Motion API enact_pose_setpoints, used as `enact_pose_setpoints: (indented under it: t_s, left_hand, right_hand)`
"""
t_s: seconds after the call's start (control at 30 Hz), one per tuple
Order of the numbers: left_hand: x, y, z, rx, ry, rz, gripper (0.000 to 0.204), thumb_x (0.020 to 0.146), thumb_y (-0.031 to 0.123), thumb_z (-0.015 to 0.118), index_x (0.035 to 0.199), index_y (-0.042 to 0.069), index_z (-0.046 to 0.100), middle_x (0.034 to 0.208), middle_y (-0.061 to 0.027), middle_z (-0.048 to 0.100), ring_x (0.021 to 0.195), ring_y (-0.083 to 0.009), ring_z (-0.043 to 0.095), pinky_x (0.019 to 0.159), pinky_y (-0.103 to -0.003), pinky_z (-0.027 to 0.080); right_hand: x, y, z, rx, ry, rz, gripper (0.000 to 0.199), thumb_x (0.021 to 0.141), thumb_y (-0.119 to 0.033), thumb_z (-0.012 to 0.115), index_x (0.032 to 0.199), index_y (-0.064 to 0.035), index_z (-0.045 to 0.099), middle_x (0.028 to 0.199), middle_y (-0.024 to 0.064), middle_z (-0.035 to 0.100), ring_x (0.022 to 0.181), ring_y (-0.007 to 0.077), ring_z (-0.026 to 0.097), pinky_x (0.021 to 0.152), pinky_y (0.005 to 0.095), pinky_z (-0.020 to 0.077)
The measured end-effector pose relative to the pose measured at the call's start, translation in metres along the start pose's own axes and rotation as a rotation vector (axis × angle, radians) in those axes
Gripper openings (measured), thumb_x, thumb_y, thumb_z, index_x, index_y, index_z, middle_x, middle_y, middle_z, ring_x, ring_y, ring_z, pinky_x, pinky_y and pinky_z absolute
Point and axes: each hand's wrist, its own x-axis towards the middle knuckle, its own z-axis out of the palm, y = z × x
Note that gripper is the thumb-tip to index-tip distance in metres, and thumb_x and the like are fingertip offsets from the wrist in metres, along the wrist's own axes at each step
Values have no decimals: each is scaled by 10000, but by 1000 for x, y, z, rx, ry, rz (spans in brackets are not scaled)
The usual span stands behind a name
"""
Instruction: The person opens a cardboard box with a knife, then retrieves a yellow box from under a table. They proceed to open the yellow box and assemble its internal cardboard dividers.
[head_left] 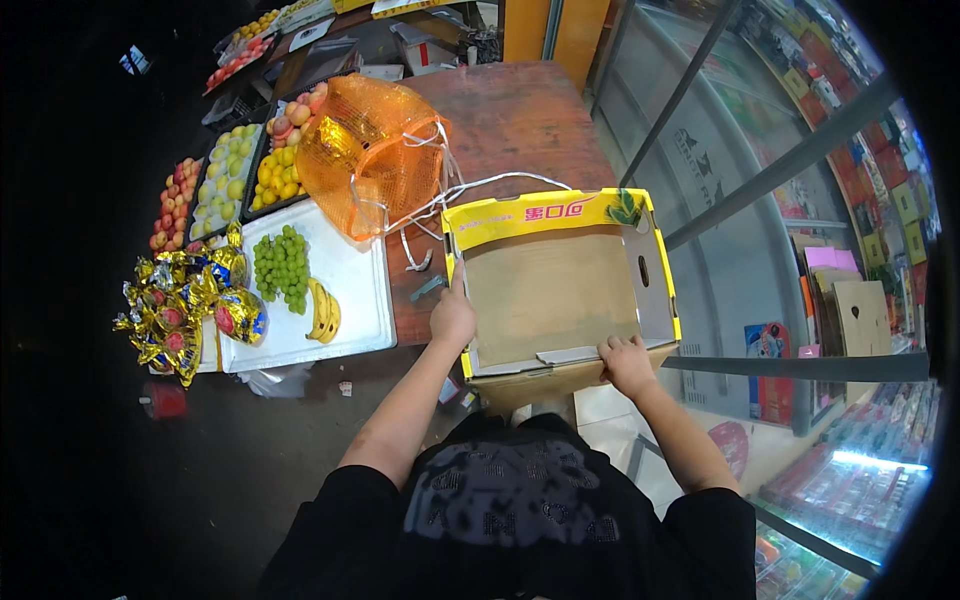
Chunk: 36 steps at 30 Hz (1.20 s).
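Observation:
An open-topped cardboard box (655, 300), yellow outside with a brown bottom, sits at the near edge of the wooden table. My left hand (453, 318) is closed on its left wall. The fingers of my right hand (627, 365) curl over its near rim, right of the middle; the thumb is hard to see. Inside, the box shows only its bare bottom. An oval handle hole is cut in its right wall. Just beyond the box's far left corner lies an orange mesh bag (365, 170) with white cords. Something gold shows through the mesh.
Left of the box, a white foam tray (360, 270) carries green grapes (282, 268) and bananas (322, 312). Gold-foil-wrapped items (175, 310) crowd its left side. Crates of fruit (225, 180) stand behind. A glass-sided case (700, 170) borders the right. The wooden table (520, 110) extends beyond.

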Motion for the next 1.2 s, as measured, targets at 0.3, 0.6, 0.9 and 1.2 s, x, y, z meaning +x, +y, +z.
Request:
enact_pose_setpoints:
  t_s: [0.3,0.6,0.9,1.2]
  left_hand:
    - [-9,-5,7,-32,28,13,741,895,90,451,1528,289,121,1109,-291,555,876,-428,648,762,-512,528]
    - [-3,5,-1,9,45,-102,704,903,118,467,1517,317,186,1064,-242,580,865,-409,648,764,-517,521]
    - [-3,19,-4,26,73,-130,667,901,114,499,1492,299,251,1052,-213,587,820,-405,629,741,-509,507]
    - [0,14,6,6,103,-118,658,894,111,484,1488,284,258,1052,-231,580,804,-405,642,714,-519,516]
  right_hand:
    - [-13,-5,2,9,-78,12,532,714,-369,772,1137,-117,571,1016,128,584,1073,286,565,945,477,397]
    - [168,39,-12,1545,-130,295,612,873,-352,668,1326,20,492,1004,126,642,889,195,599,820,320,489]
    - [284,33,37,2631,-17,440,198,904,-141,623,1076,-54,576,1077,61,590,1111,235,543,1008,493,434]
    - [231,38,-67,2172,-34,138,240,923,-223,648,1085,-72,559,916,70,654,815,184,649,748,281,530]
